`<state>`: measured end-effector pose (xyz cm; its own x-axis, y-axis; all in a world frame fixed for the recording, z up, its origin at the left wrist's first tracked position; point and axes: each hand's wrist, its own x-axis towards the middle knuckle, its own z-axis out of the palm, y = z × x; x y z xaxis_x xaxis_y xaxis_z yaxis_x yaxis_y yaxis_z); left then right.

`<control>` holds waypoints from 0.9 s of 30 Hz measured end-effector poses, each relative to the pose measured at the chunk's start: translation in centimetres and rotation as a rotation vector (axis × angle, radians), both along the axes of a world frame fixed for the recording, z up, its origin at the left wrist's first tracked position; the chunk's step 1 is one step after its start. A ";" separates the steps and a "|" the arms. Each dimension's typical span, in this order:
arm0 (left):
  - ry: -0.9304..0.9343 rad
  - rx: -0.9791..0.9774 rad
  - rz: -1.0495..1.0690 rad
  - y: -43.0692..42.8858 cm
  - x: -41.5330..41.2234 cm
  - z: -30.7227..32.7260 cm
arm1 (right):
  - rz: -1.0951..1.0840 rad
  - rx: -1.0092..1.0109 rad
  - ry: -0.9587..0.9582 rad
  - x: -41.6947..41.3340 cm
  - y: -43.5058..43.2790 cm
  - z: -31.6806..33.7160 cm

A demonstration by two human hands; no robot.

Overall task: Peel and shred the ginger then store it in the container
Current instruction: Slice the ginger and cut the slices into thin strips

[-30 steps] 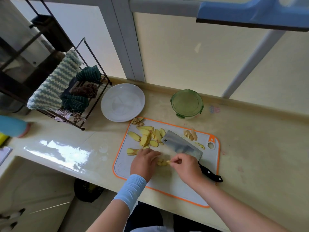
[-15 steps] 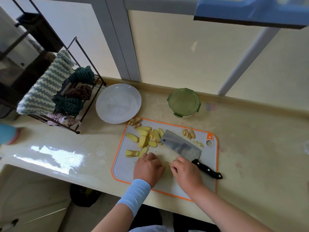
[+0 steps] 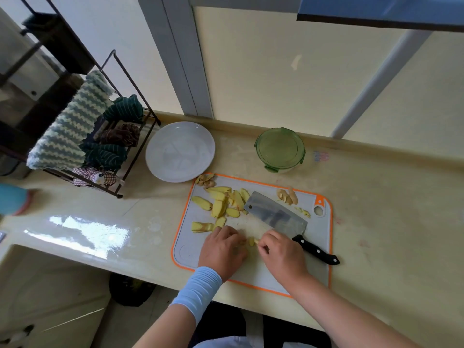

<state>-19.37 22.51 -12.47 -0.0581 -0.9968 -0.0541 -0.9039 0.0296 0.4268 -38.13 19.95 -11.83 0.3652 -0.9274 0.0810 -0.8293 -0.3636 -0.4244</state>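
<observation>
One green-lidded container (image 3: 280,149) stands closed behind the cutting board (image 3: 185,249).

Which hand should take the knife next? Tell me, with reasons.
Right. The right hand lies beside the handle of the knife; the left hand sits farther off, over the ginger.
</observation>
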 end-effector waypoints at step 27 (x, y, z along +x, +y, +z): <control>0.378 0.310 0.468 -0.5 -0.6 3.0 | 0.168 0.339 0.209 2.0 -2.7 1.5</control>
